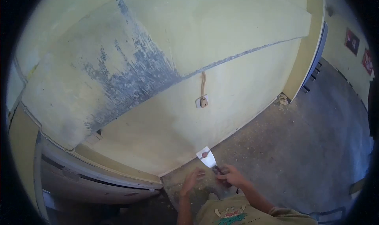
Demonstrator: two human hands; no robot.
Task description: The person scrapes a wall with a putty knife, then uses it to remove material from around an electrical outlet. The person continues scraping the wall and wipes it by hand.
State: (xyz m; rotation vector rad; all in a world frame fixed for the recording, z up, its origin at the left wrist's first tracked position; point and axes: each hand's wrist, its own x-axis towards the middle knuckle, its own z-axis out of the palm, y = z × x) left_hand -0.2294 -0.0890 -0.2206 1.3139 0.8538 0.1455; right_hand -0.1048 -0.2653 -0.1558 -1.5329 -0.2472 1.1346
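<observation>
My right hand point(233, 177) is closed around the dark handle of a putty knife point(207, 158). The knife's broad, shiny metal blade points up and toward the wall, and a reddish-brown spot shows on it. Left of the handle is my left hand point(192, 180), with its fingers apart and holding nothing. It is close to the knife but does not appear to touch it. Ahead, a cream wall panel point(237, 23) juts out, and a grey scraped patch point(146, 63) with streaky edges spreads down to its lower edge.
Below the panel's edge, a socket point(203, 102) with a cord is fixed to the lower wall point(158, 138). Crumbs and dust lie on the grey floor point(272, 146). A wooden ledge point(118, 173) runs at the left. Pictures point(352, 41) hang on the far right wall.
</observation>
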